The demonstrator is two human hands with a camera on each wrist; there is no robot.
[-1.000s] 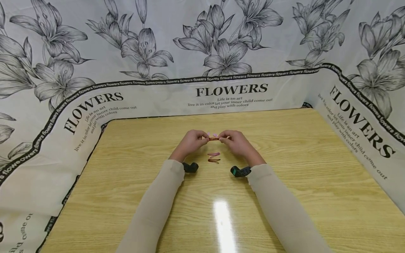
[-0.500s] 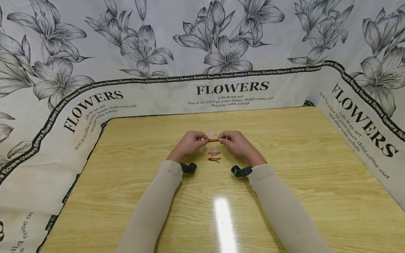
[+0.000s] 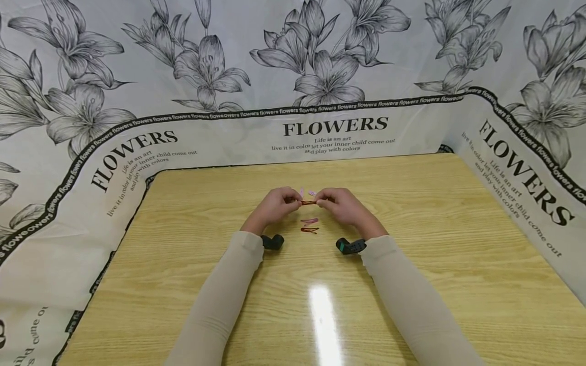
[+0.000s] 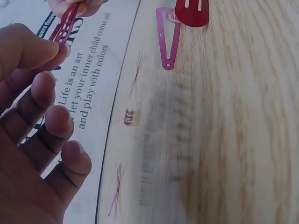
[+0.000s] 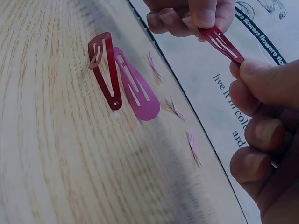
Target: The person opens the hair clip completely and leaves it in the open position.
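A red snap hair clip is stretched between my two hands, above the far half of the table. The thumb and index finger of my left hand pinch one end. My right hand pinches the other end, which shows in the right wrist view as a slotted red clip. The other fingers of both hands curl loosely below. On the table nearer the body lie a pink snap clip and a second red snap clip, its inner tongue sprung up from the frame.
Beyond the hands are several small pink pieces, seen as thin crossed strands in the right wrist view. A flower-print cloth walls the wooden table at the back and sides. Each wrist carries a black camera.
Both hands keep their pinch on the red hair clip, which has come very slightly toward the body. The clips on the table have stayed put, and the head view has shifted a little.
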